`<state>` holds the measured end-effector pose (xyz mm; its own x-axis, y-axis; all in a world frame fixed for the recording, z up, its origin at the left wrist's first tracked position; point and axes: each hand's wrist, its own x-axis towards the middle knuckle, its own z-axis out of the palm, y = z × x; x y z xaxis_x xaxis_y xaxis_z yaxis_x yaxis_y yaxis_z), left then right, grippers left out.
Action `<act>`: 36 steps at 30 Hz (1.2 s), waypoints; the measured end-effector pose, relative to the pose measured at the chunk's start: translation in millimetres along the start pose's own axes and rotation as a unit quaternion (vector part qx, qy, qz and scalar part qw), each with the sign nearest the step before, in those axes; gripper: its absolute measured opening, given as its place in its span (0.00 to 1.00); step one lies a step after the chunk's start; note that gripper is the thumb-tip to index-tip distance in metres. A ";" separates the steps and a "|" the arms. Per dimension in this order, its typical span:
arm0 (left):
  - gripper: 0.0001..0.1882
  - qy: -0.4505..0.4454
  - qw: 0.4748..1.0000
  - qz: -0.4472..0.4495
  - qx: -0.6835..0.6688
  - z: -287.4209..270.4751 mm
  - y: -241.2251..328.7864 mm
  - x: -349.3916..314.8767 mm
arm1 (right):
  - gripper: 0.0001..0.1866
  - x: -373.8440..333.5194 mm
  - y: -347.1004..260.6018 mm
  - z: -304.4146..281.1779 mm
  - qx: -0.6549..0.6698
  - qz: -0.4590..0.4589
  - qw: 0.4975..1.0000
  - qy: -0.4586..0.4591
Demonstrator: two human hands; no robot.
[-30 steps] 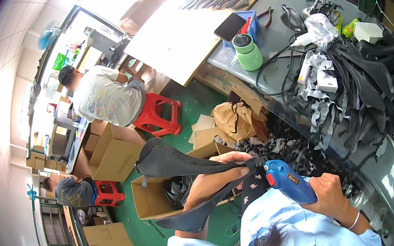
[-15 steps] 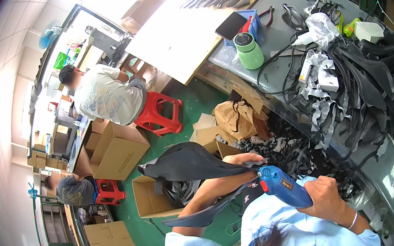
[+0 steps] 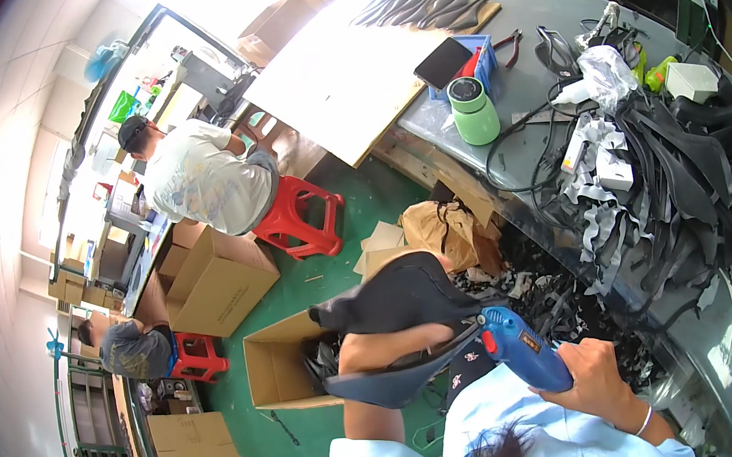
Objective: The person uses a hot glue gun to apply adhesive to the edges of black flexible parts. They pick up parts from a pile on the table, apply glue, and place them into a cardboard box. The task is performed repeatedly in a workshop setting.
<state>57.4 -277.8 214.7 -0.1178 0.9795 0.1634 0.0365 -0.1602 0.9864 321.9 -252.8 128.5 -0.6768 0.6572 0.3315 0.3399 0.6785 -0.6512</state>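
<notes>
My right hand (image 3: 593, 374) is wrapped round the handle of a blue handheld power tool (image 3: 531, 356) with a red button on its side. The tool's head points left and meets the edge of a curved black padded piece (image 3: 389, 297). My left hand (image 3: 431, 338) grips that piece from inside its bend, and most of the fingers are hidden by it. A lower flap of the black piece (image 3: 400, 378) hangs beneath my left wrist. The exact contact at the tool's tip is too small to make out.
On the grey table (image 3: 515, 130) at right lie a heap of black strips (image 3: 690, 158), a green bottle (image 3: 474, 113) and a blue basket (image 3: 484, 74). Below are an open cardboard box (image 3: 278, 369) and dark scraps (image 3: 560, 295). Two people sit on red stools (image 3: 300, 219) at left.
The black piece has been turned and bent in my left hand, its upper part swinging right and the lower flap rising. The blue power tool stays near the piece's edge, its handle slightly lower.
</notes>
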 end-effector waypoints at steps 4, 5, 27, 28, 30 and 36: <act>0.18 0.217 0.961 0.136 -0.105 6.8 -18.5 -2.8 | 0.19 4.5 3.5 3.3 -0.024 0.003 1.000 0.007; 0.17 0.233 0.956 0.142 -0.107 10.7 -19.7 -3.1 | 0.19 5.6 2.5 2.5 -0.028 0.005 1.000 0.006; 0.15 0.275 0.929 0.207 -0.138 57.6 -52.2 -11.4 | 0.25 15.2 -12.4 -2.8 0.055 0.024 0.998 0.024; 0.15 0.273 0.929 0.199 -0.149 58.8 -51.8 -13.1 | 0.24 15.9 -13.1 -3.6 0.055 0.023 0.998 0.024; 0.15 0.270 0.933 0.173 -0.165 60.2 -49.1 -15.1 | 0.24 17.6 -13.8 -5.3 0.038 0.015 0.999 0.027; 0.14 0.235 0.949 0.042 -0.204 50.1 -28.5 -22.9 | 0.19 19.8 -13.0 -8.1 -0.022 -0.009 0.999 0.042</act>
<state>108.7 -289.5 182.1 -0.5650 0.8138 0.1359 -0.3115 -0.3629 0.8782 309.4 -245.8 149.0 -0.6272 0.6684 0.3999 0.3582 0.7034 -0.6139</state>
